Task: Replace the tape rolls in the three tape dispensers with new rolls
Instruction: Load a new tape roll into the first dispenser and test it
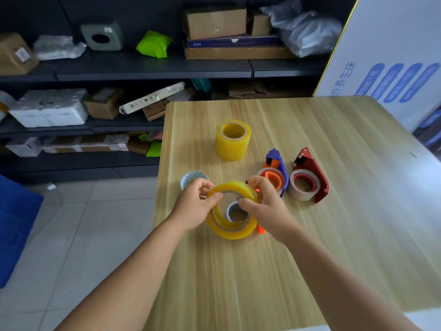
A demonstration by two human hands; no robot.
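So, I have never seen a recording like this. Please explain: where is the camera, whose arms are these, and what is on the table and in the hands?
No machine here: a person wears one camera on the head, looking down at their own arms. Both hands, left and right, hold a yellow tape roll over the wooden table. On the table: a stack of yellow rolls, a blue dispenser, a red dispenser and a small whitish roll. An orange part shows under the held roll.

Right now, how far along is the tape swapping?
Early. Nothing looks finished: the blue dispenser and the red dispenser still carry near-empty rolls. In hand: the left hand and right hand hold a yellow roll over a third dispenser, mostly hidden. A stack of new rolls waits.
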